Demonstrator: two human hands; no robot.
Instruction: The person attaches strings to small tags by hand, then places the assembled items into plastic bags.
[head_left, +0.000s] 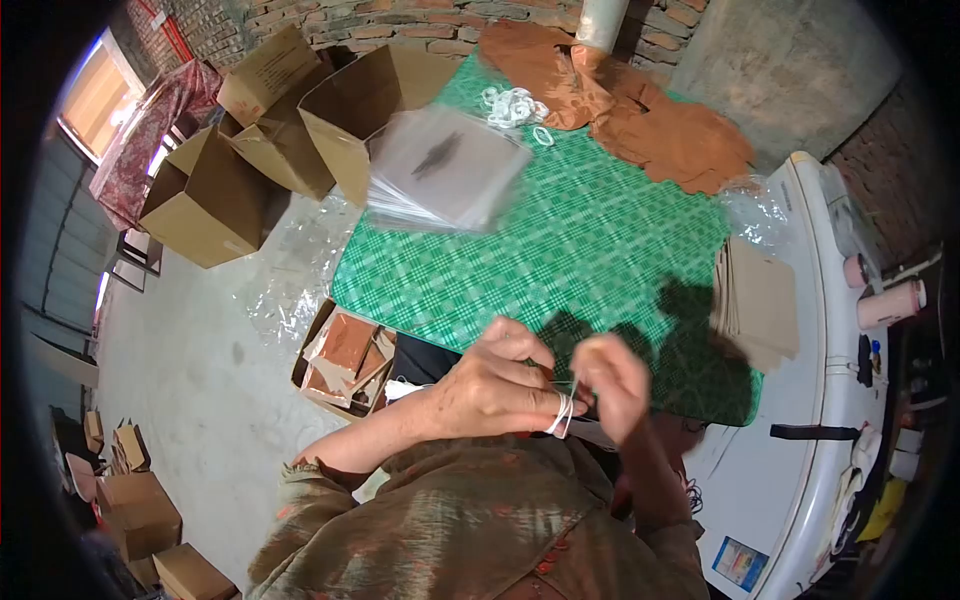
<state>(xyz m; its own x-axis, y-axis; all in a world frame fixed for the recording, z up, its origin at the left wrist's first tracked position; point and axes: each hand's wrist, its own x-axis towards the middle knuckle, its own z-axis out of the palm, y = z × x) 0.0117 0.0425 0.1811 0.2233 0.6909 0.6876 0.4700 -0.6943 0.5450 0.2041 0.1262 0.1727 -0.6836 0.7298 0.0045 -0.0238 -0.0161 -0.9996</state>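
With plastic sheets (470, 180) at eleven o'clock, cord (564, 412) loops the curled left hand (495, 385), while blur hides the right hand (614, 385)'s grip.

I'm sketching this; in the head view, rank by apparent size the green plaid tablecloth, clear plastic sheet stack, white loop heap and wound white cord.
Green plaid tablecloth
Clear plastic sheet stack
White loop heap
Wound white cord on left hand

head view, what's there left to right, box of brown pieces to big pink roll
box of brown pieces, left hand with white strands on it, right hand, stack of tan sheets, big pink roll
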